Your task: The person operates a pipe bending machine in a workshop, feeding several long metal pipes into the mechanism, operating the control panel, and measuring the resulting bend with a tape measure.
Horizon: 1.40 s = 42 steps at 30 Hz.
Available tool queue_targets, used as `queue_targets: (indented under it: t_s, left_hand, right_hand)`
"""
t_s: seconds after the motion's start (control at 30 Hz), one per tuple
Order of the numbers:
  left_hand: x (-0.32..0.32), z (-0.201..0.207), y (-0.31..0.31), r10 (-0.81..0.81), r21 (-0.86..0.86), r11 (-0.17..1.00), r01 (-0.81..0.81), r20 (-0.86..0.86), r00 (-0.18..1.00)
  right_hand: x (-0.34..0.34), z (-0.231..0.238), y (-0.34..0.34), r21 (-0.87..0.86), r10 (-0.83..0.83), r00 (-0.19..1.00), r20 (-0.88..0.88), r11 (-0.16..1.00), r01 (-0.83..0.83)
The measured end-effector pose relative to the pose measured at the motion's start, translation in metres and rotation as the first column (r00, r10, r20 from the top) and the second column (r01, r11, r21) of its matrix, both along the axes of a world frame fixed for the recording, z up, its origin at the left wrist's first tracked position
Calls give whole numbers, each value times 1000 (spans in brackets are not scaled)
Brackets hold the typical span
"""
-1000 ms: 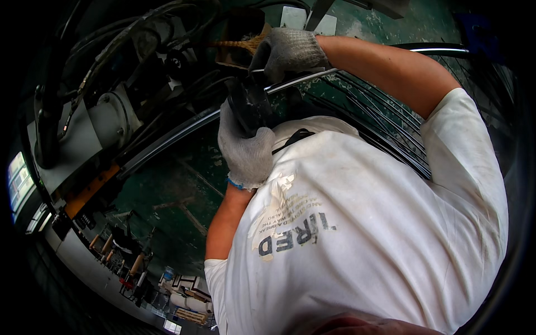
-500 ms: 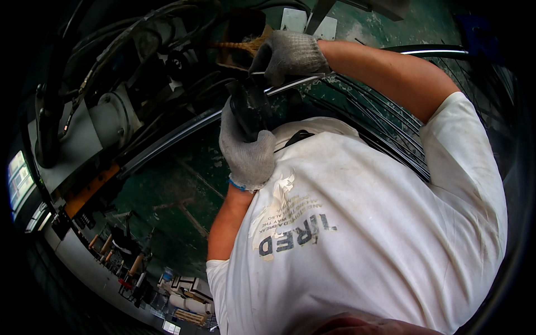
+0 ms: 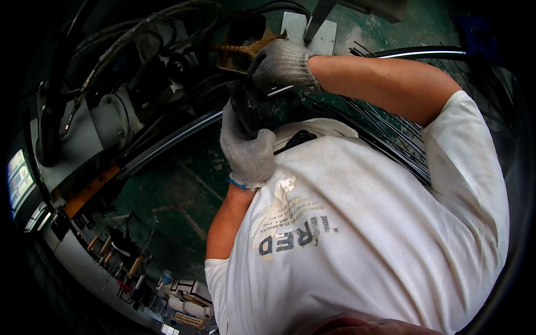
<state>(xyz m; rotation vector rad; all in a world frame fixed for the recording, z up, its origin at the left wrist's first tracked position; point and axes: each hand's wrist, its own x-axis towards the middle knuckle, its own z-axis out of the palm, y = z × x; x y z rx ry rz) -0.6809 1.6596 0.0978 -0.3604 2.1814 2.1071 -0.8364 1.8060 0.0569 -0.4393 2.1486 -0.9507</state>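
Note:
My left hand [image 3: 248, 152], in a grey knit glove with a blue cuff edge, is wrapped round a dark block-like object [image 3: 251, 109] in front of my waist. Its thumb lies on the near side; shadow hides what kind of thing it is. Just above the object's far end is my right hand [image 3: 282, 64], also gloved in grey, with its fingers curled closed. Whatever those fingers hold, if anything, is hidden. A straw-coloured brush or broom head [image 3: 251, 47] shows right behind the right hand.
A long shiny metal rail [image 3: 173, 139] runs behind my hands. Thin dark rods [image 3: 391, 131] lie to the right. Hoses and a grey machine housing [image 3: 114, 120] stand at left, above a yellow bar [image 3: 92, 190]. Pale plates [image 3: 324, 36] are at the far side.
My right hand has shifted slightly down and turned, its forearm lower. A thin strip seen by its fingers before no longer shows. The left hand stays almost still on the dark object.

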Motion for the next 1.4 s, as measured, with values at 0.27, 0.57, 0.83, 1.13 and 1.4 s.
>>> queue_targets:
  t_s: [0.27,0.57,0.83,1.13,1.4]
  left_hand:
    - [1,-7,0,-5,-33,999,4,-39,999]
    - [-3,7,2,3,-44,999,-3,-2,1000]
    - [-4,8,3,19,-40,999,-20,-25,1000]
    - [-3,8,2,13,-2,1000,-13,45,999]
    - [-5,13,4,35,-22,999,-34,54,998]
  right_hand:
    - [16,28,-28,228,-172,985,-16,959,171]
    - [-9,62,-17,288,119,992,-48,952,-100]
    - [-20,43,-26,342,322,937,-135,903,-261]
    - [-25,43,-24,323,315,948,-37,902,-287]
    - [-36,59,-11,172,171,978,-116,974,-149]
